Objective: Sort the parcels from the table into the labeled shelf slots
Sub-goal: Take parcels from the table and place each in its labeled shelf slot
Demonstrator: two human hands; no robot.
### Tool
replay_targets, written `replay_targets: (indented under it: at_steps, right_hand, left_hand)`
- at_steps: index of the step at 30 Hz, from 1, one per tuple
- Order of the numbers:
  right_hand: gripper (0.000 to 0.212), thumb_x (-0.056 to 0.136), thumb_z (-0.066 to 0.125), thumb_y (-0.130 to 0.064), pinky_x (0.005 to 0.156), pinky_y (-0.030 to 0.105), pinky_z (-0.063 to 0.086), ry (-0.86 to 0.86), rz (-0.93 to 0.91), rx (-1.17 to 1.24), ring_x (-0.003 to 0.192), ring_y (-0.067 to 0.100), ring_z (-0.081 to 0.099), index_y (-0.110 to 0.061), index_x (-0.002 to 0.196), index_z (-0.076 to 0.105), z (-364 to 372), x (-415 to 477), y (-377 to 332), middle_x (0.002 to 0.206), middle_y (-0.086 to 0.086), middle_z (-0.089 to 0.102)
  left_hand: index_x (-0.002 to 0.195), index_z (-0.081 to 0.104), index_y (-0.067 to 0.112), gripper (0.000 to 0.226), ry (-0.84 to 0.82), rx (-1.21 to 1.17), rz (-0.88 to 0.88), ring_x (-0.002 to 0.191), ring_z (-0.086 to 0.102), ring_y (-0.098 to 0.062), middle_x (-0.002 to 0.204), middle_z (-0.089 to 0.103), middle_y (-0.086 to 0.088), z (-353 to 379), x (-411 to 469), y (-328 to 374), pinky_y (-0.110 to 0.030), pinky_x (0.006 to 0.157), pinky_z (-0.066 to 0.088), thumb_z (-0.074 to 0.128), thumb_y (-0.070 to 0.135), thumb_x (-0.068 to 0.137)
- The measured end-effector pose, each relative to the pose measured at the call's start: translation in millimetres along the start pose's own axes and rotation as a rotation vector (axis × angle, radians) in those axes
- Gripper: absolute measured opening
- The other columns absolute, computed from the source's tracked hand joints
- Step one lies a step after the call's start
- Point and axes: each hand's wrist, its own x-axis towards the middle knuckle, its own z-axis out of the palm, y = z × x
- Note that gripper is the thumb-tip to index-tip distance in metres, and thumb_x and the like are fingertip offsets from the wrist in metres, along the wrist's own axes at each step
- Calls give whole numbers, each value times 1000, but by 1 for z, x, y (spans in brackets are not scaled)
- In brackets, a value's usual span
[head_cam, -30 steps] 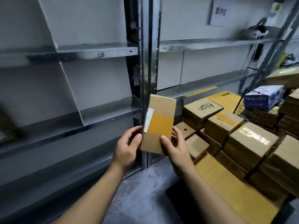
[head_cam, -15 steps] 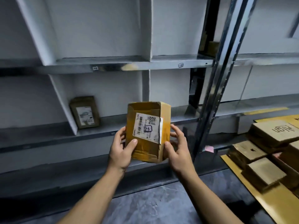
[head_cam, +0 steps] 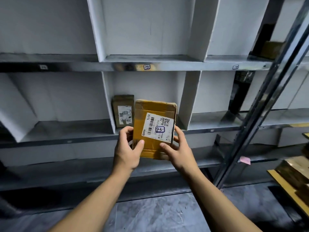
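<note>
Moved: parcel (head_cam: 154,129) now nearer the shelf (head_cam: 66,66), label (head_cam: 158,125) squarer to view | Grip: left hand (head_cam: 127,149) and right hand (head_cam: 177,148) pinch its lower sides, thumbs in front | Where: before the middle slot, right of shelved parcel (head_cam: 123,111) | Do: match the boxed number to a slot tag (head_cam: 146,67) first.

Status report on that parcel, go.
Both holding: left grip, right grip on the parcel, upright. Not yet in shelf slot. In there: small box standing at left.
</note>
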Motion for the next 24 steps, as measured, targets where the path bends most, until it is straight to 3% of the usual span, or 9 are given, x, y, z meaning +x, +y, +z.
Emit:
replay_targets:
  at_steps: [4,11,15,20,24]
  right_hand:
    - [72,85,76,-29,96,41,55,83,-12,6,121,12,57,-52,134,29,14,17,4,128,-13,56]
    - [58,89,73,-31,88,27,52,193,0,-14,109,4,57,-53,125,35,12,66,22,112,-24,56]
    - [57,90,72,-26,94,44,54,186,66,112,110,8,56,-47,131,38,3,111,40,124,-9,58]
    - [56,90,71,-24,100,52,50,213,123,116,110,9,55,-44,131,38,-19,172,66,122,-11,57]
    - [56,93,68,-23,100,50,51,178,137,61,117,15,56,-43,134,36,-25,220,83,127,-8,57]
  left_hand:
    - [118,34,48,51,-22,29,-2,104,56,0,117,54,18,-1,12,-7,-20,80,48,69,26,87]
    - [121,37,54,56,-120,54,-22,118,48,0,122,51,25,13,45,-30,-26,94,40,70,25,86]
    - [117,39,64,61,-160,24,-24,116,44,17,117,46,44,33,75,-40,-23,97,41,67,18,87]
    - [122,47,41,47,-100,102,-92,117,51,-5,120,55,14,54,116,-63,-29,98,42,65,14,88]
    - [128,53,27,41,-144,382,-47,112,46,-4,119,50,14,56,150,-79,-25,93,37,62,16,89]
